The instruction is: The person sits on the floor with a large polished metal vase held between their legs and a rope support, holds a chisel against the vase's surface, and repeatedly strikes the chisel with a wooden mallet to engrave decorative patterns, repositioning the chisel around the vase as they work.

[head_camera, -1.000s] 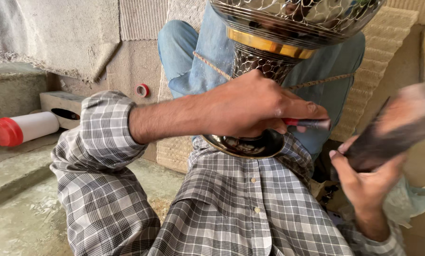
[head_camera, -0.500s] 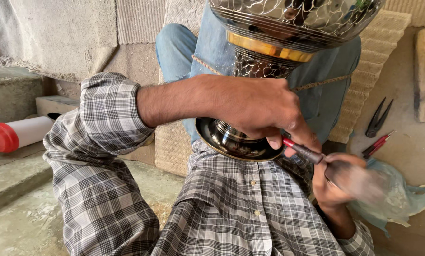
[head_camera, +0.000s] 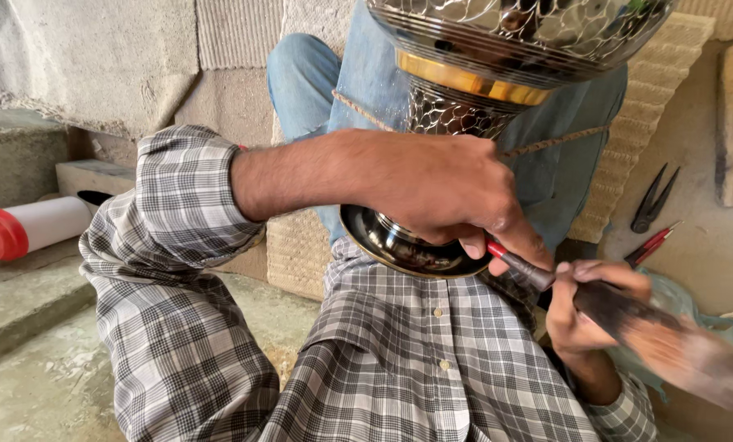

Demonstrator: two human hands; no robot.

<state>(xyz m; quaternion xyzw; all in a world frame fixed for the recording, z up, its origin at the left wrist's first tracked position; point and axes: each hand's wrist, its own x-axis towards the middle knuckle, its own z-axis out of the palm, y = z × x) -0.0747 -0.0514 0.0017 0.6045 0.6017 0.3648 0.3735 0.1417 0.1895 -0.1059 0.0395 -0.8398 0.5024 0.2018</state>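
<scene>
Head view: both hands work at the foot of an engraved metal vase, close over the person's checked shirt.
Left hand (head_camera: 452, 192): fingers wrapped round the vase's narrow stem just above its base, thumb and forefinger also pinching a slim chisel (head_camera: 520, 268) with a red band.
Right hand (head_camera: 583, 315): closed round the dark handle of a wooden mallet (head_camera: 669, 344), whose head is blurred at the lower right.
Change since earlier: half a second ago the mallet was a faint smear low beside the hand; now its handle lies close to the chisel's end, whether touching cannot be told.
Vase (head_camera: 464, 98): lying across the lap, wide scale-patterned bowl at the top edge, gold band below it, latticed stem, shiny dark round base (head_camera: 403, 245) facing the camera.
Around: a white bottle with red cap (head_camera: 27, 229) on the left step; dark pincers (head_camera: 653, 200) and a red-handled tool (head_camera: 651, 243) on the floor at right.
</scene>
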